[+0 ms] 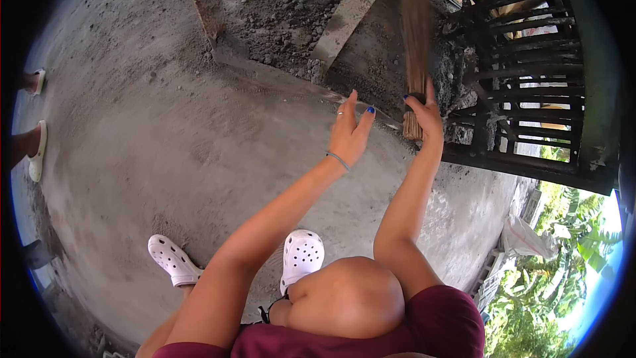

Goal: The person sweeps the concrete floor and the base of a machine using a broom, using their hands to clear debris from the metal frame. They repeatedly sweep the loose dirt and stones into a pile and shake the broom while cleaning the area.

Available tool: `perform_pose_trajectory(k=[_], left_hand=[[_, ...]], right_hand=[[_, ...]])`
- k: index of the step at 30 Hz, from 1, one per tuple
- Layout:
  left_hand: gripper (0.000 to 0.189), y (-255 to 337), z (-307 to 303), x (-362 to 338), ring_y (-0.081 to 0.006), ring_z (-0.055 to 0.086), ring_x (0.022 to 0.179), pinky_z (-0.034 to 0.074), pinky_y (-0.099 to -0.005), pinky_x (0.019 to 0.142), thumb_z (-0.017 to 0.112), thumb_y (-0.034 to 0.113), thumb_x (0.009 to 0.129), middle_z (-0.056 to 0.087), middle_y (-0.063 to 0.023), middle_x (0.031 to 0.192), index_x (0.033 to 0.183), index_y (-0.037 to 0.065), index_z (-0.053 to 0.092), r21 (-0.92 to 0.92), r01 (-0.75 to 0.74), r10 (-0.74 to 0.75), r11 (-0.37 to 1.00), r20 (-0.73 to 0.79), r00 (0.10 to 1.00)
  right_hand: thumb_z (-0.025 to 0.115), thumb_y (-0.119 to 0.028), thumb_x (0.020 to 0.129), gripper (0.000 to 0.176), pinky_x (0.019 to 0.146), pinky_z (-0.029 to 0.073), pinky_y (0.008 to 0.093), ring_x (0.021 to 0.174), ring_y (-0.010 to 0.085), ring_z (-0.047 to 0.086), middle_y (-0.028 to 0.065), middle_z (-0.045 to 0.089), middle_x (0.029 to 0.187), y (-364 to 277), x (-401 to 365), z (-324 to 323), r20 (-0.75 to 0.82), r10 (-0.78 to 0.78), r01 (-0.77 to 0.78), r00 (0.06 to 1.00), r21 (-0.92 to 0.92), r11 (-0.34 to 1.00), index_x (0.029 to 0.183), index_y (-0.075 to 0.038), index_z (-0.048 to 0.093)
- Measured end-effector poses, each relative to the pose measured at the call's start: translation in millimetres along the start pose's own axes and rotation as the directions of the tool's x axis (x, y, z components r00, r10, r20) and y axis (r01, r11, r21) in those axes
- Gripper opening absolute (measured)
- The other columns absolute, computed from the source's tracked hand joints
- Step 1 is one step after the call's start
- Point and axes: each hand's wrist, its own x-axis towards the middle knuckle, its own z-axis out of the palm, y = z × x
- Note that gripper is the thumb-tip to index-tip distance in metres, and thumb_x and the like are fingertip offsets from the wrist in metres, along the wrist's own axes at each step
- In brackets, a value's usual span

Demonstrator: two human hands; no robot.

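Note:
My right hand (426, 116) is closed round the bound handle end of a stick broom (416, 59). The broom's bristles point away from me and are smeared by motion over the dirt-strewn ground. My left hand (351, 134) hovers to the left of the broom with its fingers apart, holding nothing. It wears a ring and a thin bracelet. Beyond both hands lies a framed patch of loose dark soil (278, 23), crossed by a flat board (354, 13).
A dark slatted rack (523, 73) stands close on the right. Grey concrete floor (218, 146) spreads to the left, where another person's feet in light clogs (38, 152) show. My white clogs (303, 255) are below. A white sack (530, 237) lies near plants at lower right.

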Motion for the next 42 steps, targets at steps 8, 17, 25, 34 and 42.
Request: perform_pose_trajectory(k=[8, 17, 25, 34, 42], left_hand=[[0.062, 0, 20, -3, -0.0253, 0.037, 0.116, 0.03, -0.0314, 0.096, 0.045, 0.032, 0.087, 0.035, -0.0192, 0.126, 0.133, -0.005, 0.024, -0.046, 0.036, -0.037, 0.998, -0.034, 0.999], [0.063, -8, 18, -11, -0.0245, 0.043, 0.11, 0.034, -0.0313, 0.093, 0.046, 0.035, 0.087, 0.037, -0.021, 0.123, 0.131, -0.005, 0.025, -0.044, -0.024, 0.02, 0.999, -0.094, 0.995], [0.059, -3, -15, -13, -0.0276, 0.037, 0.118, 0.03, -0.0328, 0.098, 0.043, 0.032, 0.089, 0.033, -0.0224, 0.128, 0.131, -0.006, 0.025, -0.114, -0.016, 0.008, 0.993, -0.071, 0.997], [0.057, 23, -66, -12, -0.0304, 0.038, 0.116, 0.029, -0.0335, 0.099, 0.041, 0.032, 0.09, 0.032, -0.0229, 0.128, 0.13, -0.007, 0.027, -0.157, -0.001, -0.018, 0.988, -0.12, 0.993], [0.056, 3, -56, -25, -0.0273, 0.033, 0.123, 0.026, -0.0316, 0.1, 0.04, 0.031, 0.09, 0.033, -0.0202, 0.132, 0.131, -0.005, 0.027, -0.179, 0.065, -0.081, 0.982, -0.087, 0.993]], right_hand=[[0.065, -0.018, 0.066, 0.088, 0.08, 0.042, 0.028, 0.099, 0.0222, 0.05, 0.0175, 0.047, 0.12, -25, 41, 91, 0.367, 0.053, -0.01, 0.929, -0.117, 0.993, 0.138, -0.005, 0.015], [0.067, -0.014, 0.063, 0.085, 0.081, 0.041, 0.0273, 0.1, 0.0214, 0.052, 0.0146, 0.048, 0.122, -6, 31, 8, 0.166, -0.108, 0.088, 0.98, 0.122, 0.989, 0.138, -0.011, 0.025], [0.067, -0.015, 0.06, 0.087, 0.081, 0.041, 0.0288, 0.099, 0.0242, 0.055, 0.0193, 0.052, 0.117, -45, 25, 56, 0.03, -0.034, 0.04, 0.999, -0.233, 0.972, 0.137, -0.01, 0.026], [0.066, -0.013, 0.064, 0.079, 0.085, 0.042, 0.0314, 0.106, 0.0285, 0.051, 0.0192, 0.05, 0.12, 3, 102, 65, 0.001, 0.106, -0.105, 0.994, -0.082, 0.991, 0.133, -0.002, 0.03], [0.065, -0.014, 0.062, 0.08, 0.085, 0.039, 0.0281, 0.108, 0.0225, 0.05, 0.0159, 0.048, 0.124, -58, 97, 44, 0.346, -0.228, 0.326, 0.91, -0.258, 0.91, 0.135, -0.01, 0.031]])
